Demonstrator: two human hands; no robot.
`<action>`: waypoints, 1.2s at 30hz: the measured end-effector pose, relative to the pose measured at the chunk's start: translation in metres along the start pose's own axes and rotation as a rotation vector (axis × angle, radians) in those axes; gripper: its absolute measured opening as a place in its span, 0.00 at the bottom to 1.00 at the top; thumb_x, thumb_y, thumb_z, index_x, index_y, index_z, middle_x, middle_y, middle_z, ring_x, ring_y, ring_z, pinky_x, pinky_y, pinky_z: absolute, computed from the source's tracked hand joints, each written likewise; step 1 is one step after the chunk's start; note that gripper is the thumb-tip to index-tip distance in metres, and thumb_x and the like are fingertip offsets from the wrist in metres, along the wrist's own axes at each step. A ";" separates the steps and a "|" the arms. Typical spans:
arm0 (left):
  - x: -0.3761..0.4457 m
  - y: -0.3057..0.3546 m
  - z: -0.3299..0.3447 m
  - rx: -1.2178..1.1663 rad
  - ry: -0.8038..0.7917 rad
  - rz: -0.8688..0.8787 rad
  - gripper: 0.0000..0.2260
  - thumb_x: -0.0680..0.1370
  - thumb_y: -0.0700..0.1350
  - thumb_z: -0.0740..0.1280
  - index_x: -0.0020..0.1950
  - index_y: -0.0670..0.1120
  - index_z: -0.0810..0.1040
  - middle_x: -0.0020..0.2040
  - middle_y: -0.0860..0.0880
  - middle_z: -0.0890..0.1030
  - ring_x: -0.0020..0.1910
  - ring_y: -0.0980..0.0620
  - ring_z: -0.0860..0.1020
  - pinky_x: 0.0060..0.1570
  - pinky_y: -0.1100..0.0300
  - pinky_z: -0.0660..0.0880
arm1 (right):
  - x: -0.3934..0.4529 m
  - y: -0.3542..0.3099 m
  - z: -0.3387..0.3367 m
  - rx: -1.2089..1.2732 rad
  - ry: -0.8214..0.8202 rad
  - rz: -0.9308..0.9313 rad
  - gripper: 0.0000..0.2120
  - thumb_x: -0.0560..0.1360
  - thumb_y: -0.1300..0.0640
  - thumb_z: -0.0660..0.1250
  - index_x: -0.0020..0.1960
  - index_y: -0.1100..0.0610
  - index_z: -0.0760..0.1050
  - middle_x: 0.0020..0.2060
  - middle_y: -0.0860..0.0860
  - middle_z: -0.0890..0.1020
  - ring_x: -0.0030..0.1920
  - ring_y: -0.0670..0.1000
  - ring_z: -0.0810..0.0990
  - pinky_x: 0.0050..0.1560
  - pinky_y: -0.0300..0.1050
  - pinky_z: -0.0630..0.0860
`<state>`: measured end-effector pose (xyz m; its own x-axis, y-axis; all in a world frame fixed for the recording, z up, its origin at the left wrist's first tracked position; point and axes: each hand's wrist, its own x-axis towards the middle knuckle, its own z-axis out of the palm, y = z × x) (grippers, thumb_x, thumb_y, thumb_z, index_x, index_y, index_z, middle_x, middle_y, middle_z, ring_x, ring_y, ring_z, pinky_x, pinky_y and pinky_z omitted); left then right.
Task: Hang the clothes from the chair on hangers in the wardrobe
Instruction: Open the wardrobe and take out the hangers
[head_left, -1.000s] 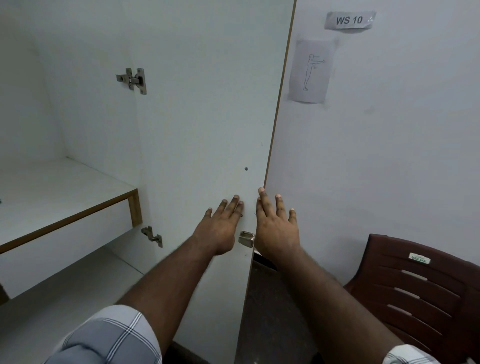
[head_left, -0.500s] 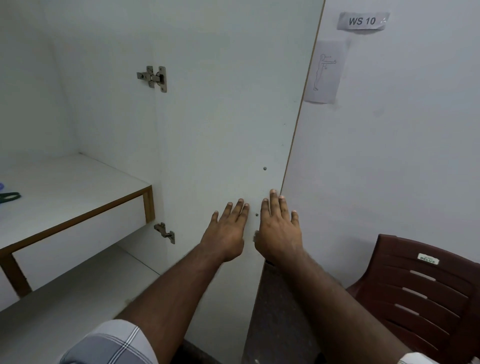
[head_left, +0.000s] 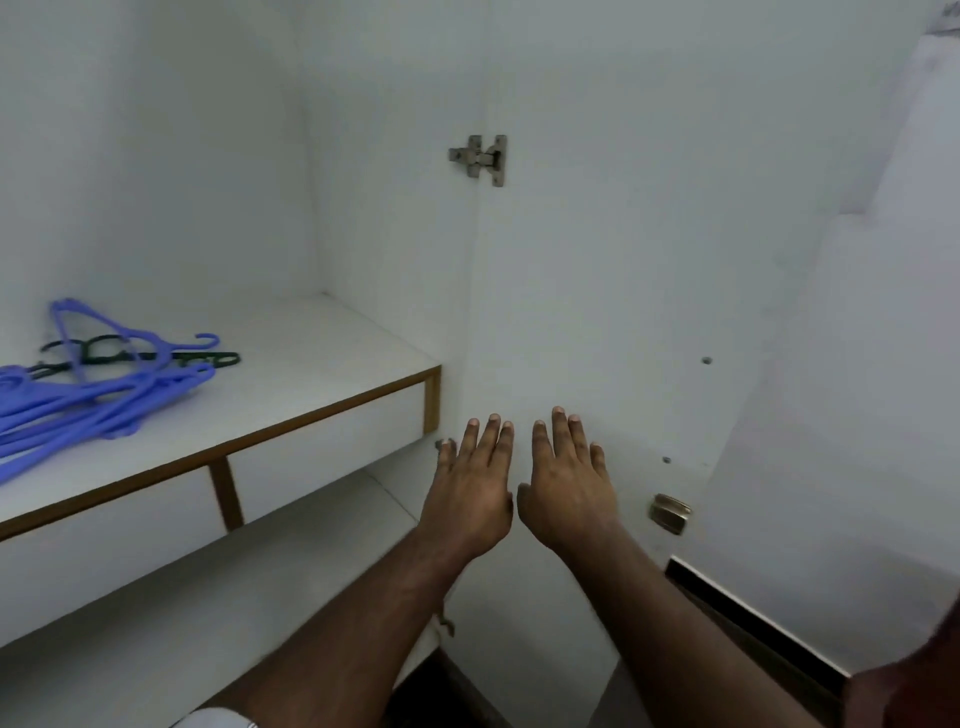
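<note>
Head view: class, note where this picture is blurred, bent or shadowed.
Head view: wide-angle bend curves the wardrobe door; motion blur smears the blue hangers and right edge; the left hand and right hand stay fairly sharp; light is soft, dim, without glare.

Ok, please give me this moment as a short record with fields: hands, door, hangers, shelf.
left hand: left hand open, fingers straight, holding nothing
right hand: right hand open, fingers straight, holding nothing
door: wardrobe door open, inner face toward the camera
hangers: blue hangers in a loose pile on the shelf, a dark hanger among them
shelf: upper shelf white with brown edge
</note>
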<state>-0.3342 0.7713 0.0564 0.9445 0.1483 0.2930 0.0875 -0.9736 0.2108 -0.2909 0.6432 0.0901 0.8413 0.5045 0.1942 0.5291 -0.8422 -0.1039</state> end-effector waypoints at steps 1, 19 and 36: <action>0.000 -0.010 -0.001 0.007 0.005 -0.028 0.36 0.83 0.50 0.60 0.82 0.49 0.38 0.82 0.48 0.38 0.80 0.47 0.36 0.77 0.43 0.40 | 0.007 -0.010 0.005 0.017 -0.006 -0.033 0.41 0.80 0.46 0.60 0.81 0.56 0.40 0.80 0.57 0.37 0.79 0.57 0.35 0.79 0.59 0.43; -0.053 -0.183 -0.057 0.178 0.041 -0.668 0.35 0.82 0.52 0.61 0.83 0.48 0.44 0.83 0.47 0.45 0.81 0.46 0.43 0.78 0.42 0.44 | 0.109 -0.202 0.060 0.389 -0.184 -0.621 0.39 0.77 0.48 0.64 0.81 0.58 0.50 0.81 0.56 0.52 0.81 0.55 0.48 0.78 0.55 0.51; -0.123 -0.379 -0.135 0.345 0.176 -0.956 0.28 0.81 0.63 0.60 0.77 0.51 0.65 0.73 0.48 0.71 0.71 0.45 0.66 0.68 0.49 0.67 | 0.172 -0.416 0.080 0.558 -0.170 -0.744 0.32 0.79 0.52 0.66 0.79 0.58 0.59 0.77 0.56 0.64 0.77 0.55 0.60 0.77 0.52 0.59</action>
<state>-0.5267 1.1453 0.0664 0.3750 0.8831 0.2819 0.8901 -0.4280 0.1565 -0.3569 1.0953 0.0891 0.2480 0.9338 0.2578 0.8762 -0.1028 -0.4709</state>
